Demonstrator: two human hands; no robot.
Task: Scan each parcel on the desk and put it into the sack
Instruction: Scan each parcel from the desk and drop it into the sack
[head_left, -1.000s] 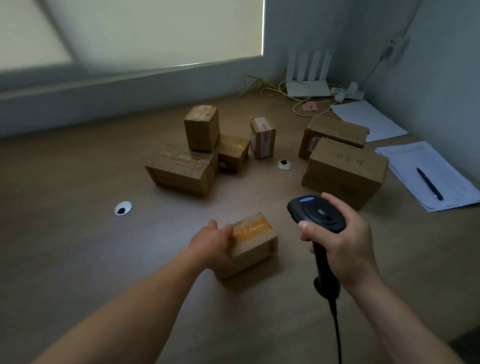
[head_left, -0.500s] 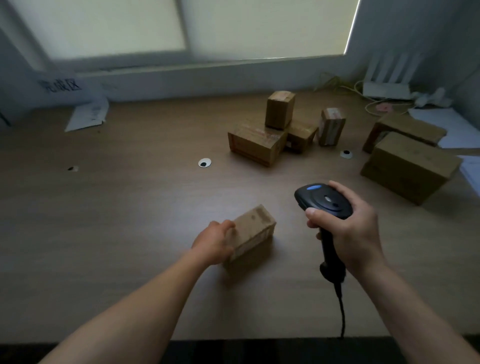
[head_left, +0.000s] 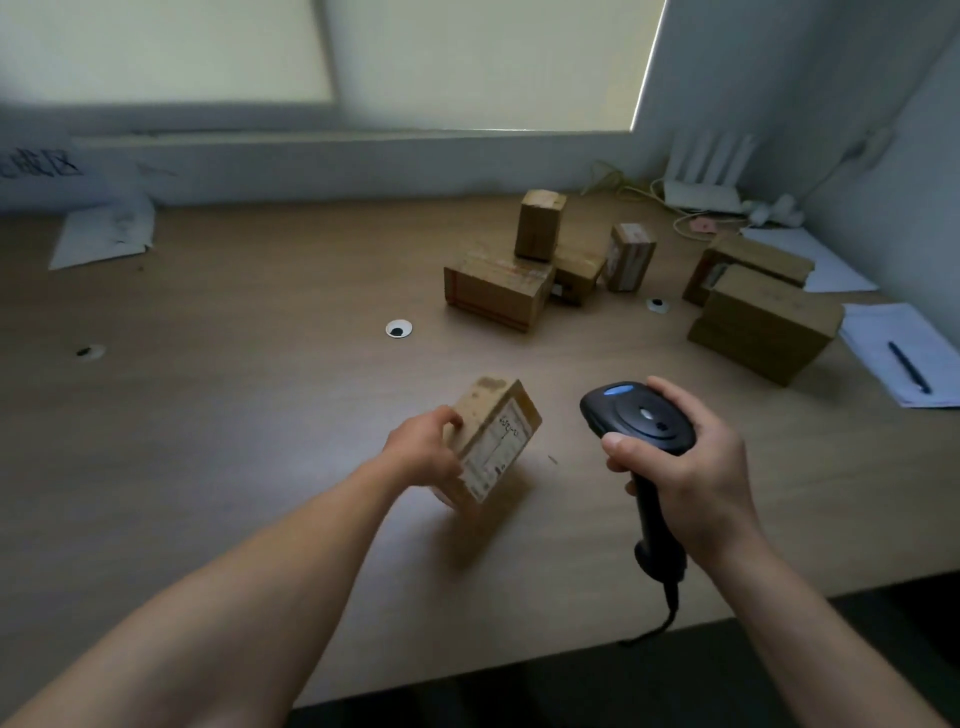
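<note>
My left hand (head_left: 423, 452) grips a small cardboard parcel (head_left: 493, 431) and holds it tilted just above the wooden desk (head_left: 234, 415), its white printed label turned toward the right. My right hand (head_left: 691, 467) is closed around the handle of a black barcode scanner (head_left: 636, 418), which sits a short way right of the parcel with its head facing that label. Several more cardboard parcels lie farther back: a cluster of small ones (head_left: 519, 283) in the middle and two larger boxes (head_left: 763, 322) at the right. No sack is in view.
White papers with a black pen (head_left: 906, 366) lie at the right edge. A white router (head_left: 706, 171) and cables sit in the back corner. Loose sheets (head_left: 104, 236) rest at the back left. Round cable holes (head_left: 398, 329) dot the desk. The scanner's cord hangs over the front edge.
My left hand has lifted the small parcel off the desk and turned it, so its white label now faces the scanner. The head camera has swung left and back.
</note>
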